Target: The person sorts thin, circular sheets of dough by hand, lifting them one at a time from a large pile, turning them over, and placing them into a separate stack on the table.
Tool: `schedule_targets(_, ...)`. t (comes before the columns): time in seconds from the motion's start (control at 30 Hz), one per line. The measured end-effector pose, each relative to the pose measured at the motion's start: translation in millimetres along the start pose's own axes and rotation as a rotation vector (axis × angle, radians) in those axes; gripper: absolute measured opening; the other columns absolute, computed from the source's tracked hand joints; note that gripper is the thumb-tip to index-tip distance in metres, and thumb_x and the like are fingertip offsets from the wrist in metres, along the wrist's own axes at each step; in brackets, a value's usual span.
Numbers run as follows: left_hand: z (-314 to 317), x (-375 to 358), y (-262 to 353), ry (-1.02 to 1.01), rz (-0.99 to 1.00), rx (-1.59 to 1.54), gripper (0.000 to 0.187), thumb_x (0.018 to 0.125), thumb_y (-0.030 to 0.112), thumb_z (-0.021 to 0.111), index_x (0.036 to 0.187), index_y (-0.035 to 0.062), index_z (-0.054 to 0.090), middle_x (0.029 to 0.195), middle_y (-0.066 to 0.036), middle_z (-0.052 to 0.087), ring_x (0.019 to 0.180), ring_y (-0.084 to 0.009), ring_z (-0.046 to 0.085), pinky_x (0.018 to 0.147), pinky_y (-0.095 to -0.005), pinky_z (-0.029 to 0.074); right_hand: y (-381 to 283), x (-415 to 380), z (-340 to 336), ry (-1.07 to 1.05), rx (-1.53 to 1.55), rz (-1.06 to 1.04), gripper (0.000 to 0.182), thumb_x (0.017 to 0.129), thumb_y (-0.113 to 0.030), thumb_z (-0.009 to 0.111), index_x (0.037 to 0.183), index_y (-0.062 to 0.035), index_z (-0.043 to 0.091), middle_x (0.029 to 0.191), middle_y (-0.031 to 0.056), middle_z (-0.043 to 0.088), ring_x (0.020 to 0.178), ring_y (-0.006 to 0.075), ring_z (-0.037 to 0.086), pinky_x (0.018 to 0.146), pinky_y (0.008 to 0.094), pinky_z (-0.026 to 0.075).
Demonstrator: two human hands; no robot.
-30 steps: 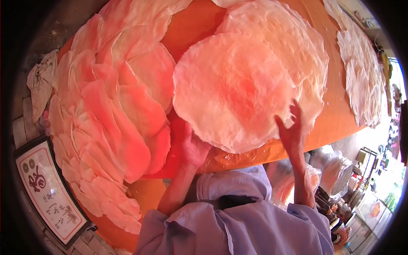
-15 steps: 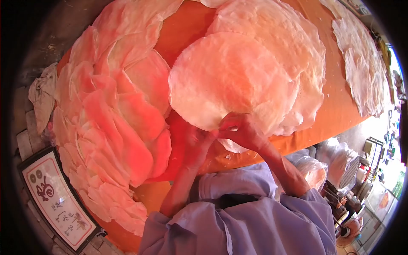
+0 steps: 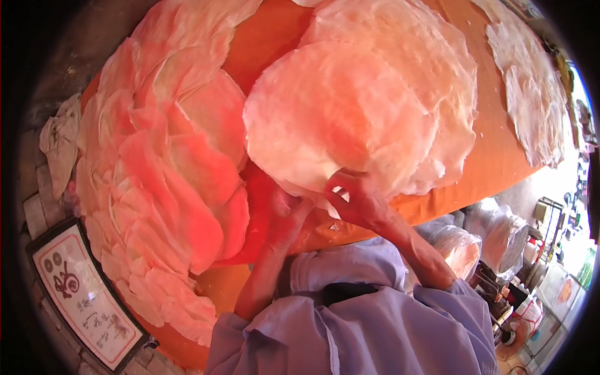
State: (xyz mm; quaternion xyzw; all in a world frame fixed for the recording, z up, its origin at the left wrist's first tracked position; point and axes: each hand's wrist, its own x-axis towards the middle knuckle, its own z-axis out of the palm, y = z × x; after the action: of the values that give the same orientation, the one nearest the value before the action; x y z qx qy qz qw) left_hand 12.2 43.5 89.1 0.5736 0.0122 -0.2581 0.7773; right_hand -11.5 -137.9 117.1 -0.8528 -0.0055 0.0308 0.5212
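On the smooth orange table (image 3: 489, 153), we saw a thin, round, pinkish sheet (image 3: 337, 109) over larger wrinkled sheets (image 3: 447, 94); right hand (image 3: 359, 199) pinched its near rim, left hand (image 3: 289, 207) beside, grip unclear.

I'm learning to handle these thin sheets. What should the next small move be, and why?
Probably ease up the near edge of the round sheet with the right hand: its curled fingers are at that edge, the left hand is close beside, and the round sheet overlaps another sheet. Whether the fingers grip it is unclear.
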Motion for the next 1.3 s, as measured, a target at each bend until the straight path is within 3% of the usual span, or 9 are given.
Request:
schedule_targets(0.07,-19.4,-11.5,-39.2,0.156,-0.170,0.447,0.037,0.082,-0.002,0.063,0.117,0.0013,0.052,0.110,-0.005,0.059,0.102,-0.0138,0.057,0.084,-0.0284,0.048,-6.7,0.0,4.5,0.008,0.005,0.059,0.007,0.080,-0.004,0.063,0.085,-0.0016,0.061,0.073,0.0149,0.062,0.068,0.0309,0.065,0.058,0.0377,0.049)
schedule_targets(0.2,-12.1,3.7,11.7,-0.048,-0.049,-0.283,0.048,0.078,-0.003,0.059,0.125,0.0033,0.050,0.110,-0.006,0.061,0.097,-0.0173,0.061,0.079,-0.0304,0.053,-32.4,15.3,-15.3,0.082,0.015,0.019,0.012,0.079,-0.006,0.061,0.089,-0.0030,0.055,0.072,0.0161,0.059,0.062,0.0300,0.060,0.057,0.0381,0.047)
schedule_targets(0.27,-11.4,-10.9,-9.7,0.432,-0.099,-0.284,0.055,0.077,-0.004,0.057,0.130,0.0037,0.045,0.114,-0.006,0.060,0.102,-0.0192,0.060,0.082,-0.0316,0.053,-49.8,24.8,-52.3,0.202,0.177,0.108,0.009,0.081,-0.005,0.060,0.088,-0.0037,0.055,0.072,0.0121,0.060,0.060,0.0228,0.059,0.057,0.0340,0.047)
schedule_targets(0.37,-79.1,-24.3,-22.7,0.392,-0.165,-0.199,0.061,0.074,-0.008,0.052,0.133,0.0039,0.043,0.117,-0.008,0.058,0.107,-0.0219,0.058,0.086,-0.0331,0.054,-67.7,27.4,-144.0,0.513,0.646,0.334,0.009,0.092,-0.013,0.056,0.093,-0.0053,0.060,0.080,0.0007,0.061,0.070,0.0111,0.060,0.063,0.0260,0.050)
schedule_targets(0.67,-80.1,-12.9,94.8,0.499,-0.155,-0.091,0.051,0.077,0.006,0.053,0.128,0.0007,0.050,0.109,-0.009,0.060,0.100,-0.0205,0.059,0.089,-0.0345,0.049,126.1,-72.3,-280.1,0.701,0.391,0.573,0.020,0.091,-0.022,0.061,0.095,-0.0027,0.062,0.079,0.0019,0.062,0.073,0.0102,0.061,0.063,0.0218,0.049)
schedule_targets(0.93,48.6,68.6,257.5,0.160,0.429,0.369,0.056,0.076,0.009,0.060,0.131,-0.0013,0.051,0.124,-0.012,0.057,0.113,-0.0207,0.054,0.096,-0.0326,0.042,123.5,-74.9,-230.2,0.779,-0.576,0.682,0.037,0.082,-0.023,0.070,0.109,-0.0004,0.061,0.093,0.0160,0.067,0.082,0.0267,0.066,0.074,0.0373,0.052)
schedule_targets(1.03,99.1,96.7,216.5,-0.273,0.406,0.615,0.037,0.086,-0.001,0.053,0.123,-0.0041,0.055,0.113,-0.008,0.063,0.098,-0.0119,0.060,0.080,-0.0256,0.049,87.6,-49.3,-218.1,0.898,-0.430,0.434,0.037,0.080,-0.021,0.072,0.110,-0.0027,0.062,0.102,0.0170,0.065,0.089,0.0272,0.064,0.076,0.0375,0.051)
schedule_targets(1.17,148.2,106.9,101.1,-0.624,0.685,1.286,0.049,0.075,0.013,0.066,0.122,0.0013,0.057,0.095,-0.016,0.062,0.089,-0.0342,0.062,0.070,-0.0417,0.052,32.0,-20.3,-213.4,0.917,-0.461,0.158,0.041,0.076,-0.019,0.075,0.112,-0.0035,0.062,0.106,0.0171,0.064,0.097,0.0305,0.062,0.082,0.0389,0.050)
schedule_targets(1.3,114.9,84.6,8.9,-0.689,0.660,1.296,0.044,0.077,0.014,0.061,0.119,0.0003,0.057,0.108,-0.020,0.060,0.107,-0.0366,0.056,0.093,-0.0463,0.045,13.0,7.7,-185.0,0.660,-0.643,0.046,0.051,0.074,-0.026,0.077,0.118,-0.0061,0.060,0.122,0.0205,0.055,0.116,0.0374,0.051,0.095,0.0455,0.043)
